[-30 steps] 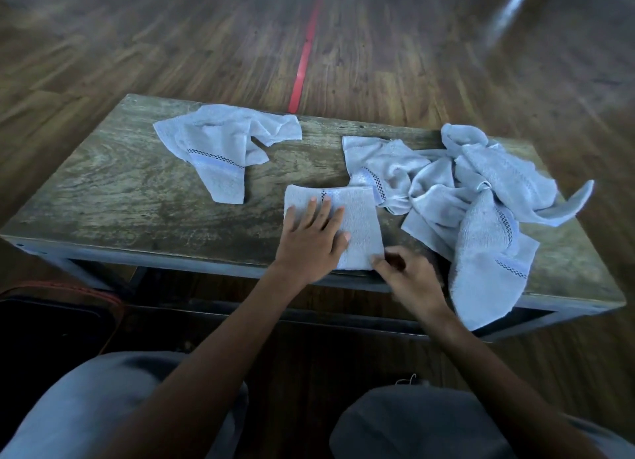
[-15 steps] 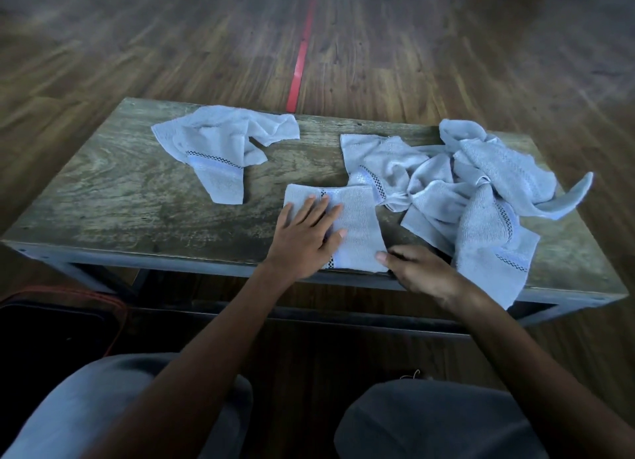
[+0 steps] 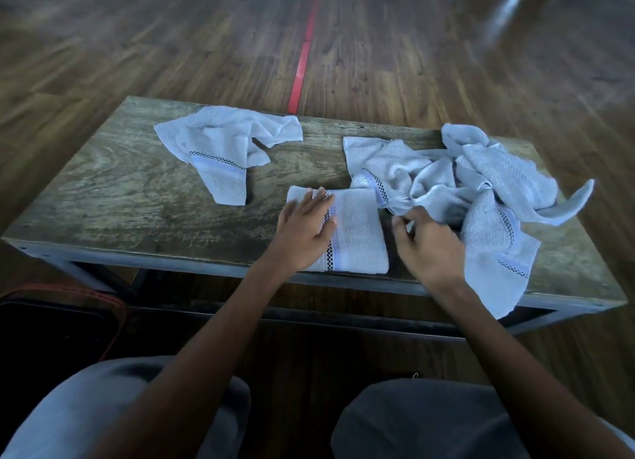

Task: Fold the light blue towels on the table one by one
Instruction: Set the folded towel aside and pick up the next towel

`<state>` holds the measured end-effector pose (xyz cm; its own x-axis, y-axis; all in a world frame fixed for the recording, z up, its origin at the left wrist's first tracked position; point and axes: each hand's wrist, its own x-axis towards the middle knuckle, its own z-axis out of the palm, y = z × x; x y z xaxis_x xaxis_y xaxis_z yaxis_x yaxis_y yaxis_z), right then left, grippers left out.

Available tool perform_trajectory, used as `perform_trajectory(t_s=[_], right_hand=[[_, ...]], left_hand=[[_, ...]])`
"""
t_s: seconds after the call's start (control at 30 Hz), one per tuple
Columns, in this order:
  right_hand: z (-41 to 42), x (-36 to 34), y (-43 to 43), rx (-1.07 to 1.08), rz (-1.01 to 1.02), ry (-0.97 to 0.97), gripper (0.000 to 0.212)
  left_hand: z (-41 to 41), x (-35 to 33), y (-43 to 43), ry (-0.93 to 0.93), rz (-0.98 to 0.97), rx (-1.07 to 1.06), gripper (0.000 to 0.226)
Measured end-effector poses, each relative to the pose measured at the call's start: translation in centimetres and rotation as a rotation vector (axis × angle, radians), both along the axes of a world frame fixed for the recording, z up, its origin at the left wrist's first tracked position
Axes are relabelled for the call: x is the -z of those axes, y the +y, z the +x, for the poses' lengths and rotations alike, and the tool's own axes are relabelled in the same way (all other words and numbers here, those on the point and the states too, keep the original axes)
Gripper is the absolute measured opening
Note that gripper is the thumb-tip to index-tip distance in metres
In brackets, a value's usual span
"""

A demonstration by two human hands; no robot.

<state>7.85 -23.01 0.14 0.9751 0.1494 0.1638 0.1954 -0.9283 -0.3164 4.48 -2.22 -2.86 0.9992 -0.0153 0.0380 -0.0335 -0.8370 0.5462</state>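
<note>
Towels: one folded towel [image 3: 355, 235] lies under my flat left fingers [image 3: 318, 201]; right fingers [image 3: 400, 226] curl at the heap [image 3: 481, 183], grip unclear; heap and far-left towel [image 3: 220, 149] await folding.

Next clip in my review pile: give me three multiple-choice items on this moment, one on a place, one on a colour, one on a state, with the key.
1. Where on the table does the folded towel lie?
A. far left corner
B. near edge, around the middle
C. not on it, but on the floor

2. What colour is the floor stripe beyond the table?
A. red
B. yellow
C. white

3. How is the left hand?
A. lifted clear of everything
B. flat on the folded towel
C. clenched in a fist

Key: 1 B, it sits by the near edge; 2 A, the stripe is plainly red; 3 B, its straight fingers rest on the cloth.
</note>
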Motion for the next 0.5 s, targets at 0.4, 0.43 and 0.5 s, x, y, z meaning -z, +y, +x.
perform_trajectory(t_s=[0.4,0.43,0.5], right_hand=[[1.0,4.5,4.4,-0.384,-0.212,0.137,0.088],[1.1,4.4,4.3,-0.350,-0.214,0.165,0.081],[1.3,3.9,3.9,-0.301,-0.214,0.218,0.073]], left_hand=[[-2.0,2.8,1.3,0.020,0.252,-0.121,0.083],[-2.1,2.8,1.6,0.029,0.244,-0.129,0.081],[-2.3,2.7,1.7,0.041,0.235,-0.133,0.077]])
